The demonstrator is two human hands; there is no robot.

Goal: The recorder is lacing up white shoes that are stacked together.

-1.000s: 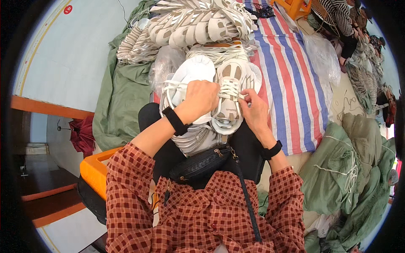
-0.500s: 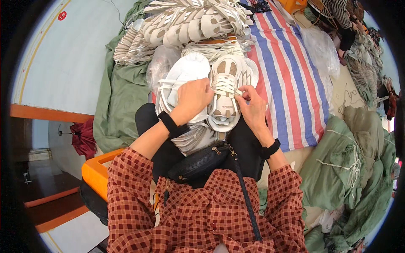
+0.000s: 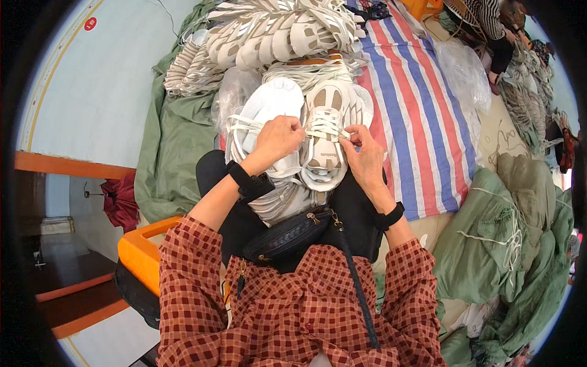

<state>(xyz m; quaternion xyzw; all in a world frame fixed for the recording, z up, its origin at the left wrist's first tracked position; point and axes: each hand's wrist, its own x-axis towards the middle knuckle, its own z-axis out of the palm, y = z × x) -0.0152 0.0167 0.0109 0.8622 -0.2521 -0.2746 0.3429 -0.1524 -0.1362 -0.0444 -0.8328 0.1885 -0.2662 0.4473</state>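
Note:
A beige and tan shoe upper point(image 3: 326, 145) with white laces point(image 3: 324, 124) crossed over its tongue lies on a pile over my lap, toe end away from me. My right hand point(image 3: 365, 151) is at its right eyelet edge, thumb and forefinger pinched on the lace. On the left eyelet edge my left hand point(image 3: 278, 139) is closed, knuckles up; what its fingertips hold is hidden. Beneath and beside that hand sits a white shoe piece point(image 3: 276, 98), lining side up, with a loose white lace point(image 3: 246, 124). More uppers point(image 3: 275, 205) are stacked below, on my knees.
Beyond my hands lie heaped uppers point(image 3: 275, 43) and bundled laces point(image 3: 309, 72). A striped sheet point(image 3: 422, 122) spreads to the right, with green sacks point(image 3: 483, 238) nearer me. An orange stool point(image 3: 137, 251) stands at my left. Another person point(image 3: 498, 43) sits at far right.
My left hand has shifted slightly left, away from the laces. My right hand keeps its pinch at the right eyelets, and the shoe upper stays in place.

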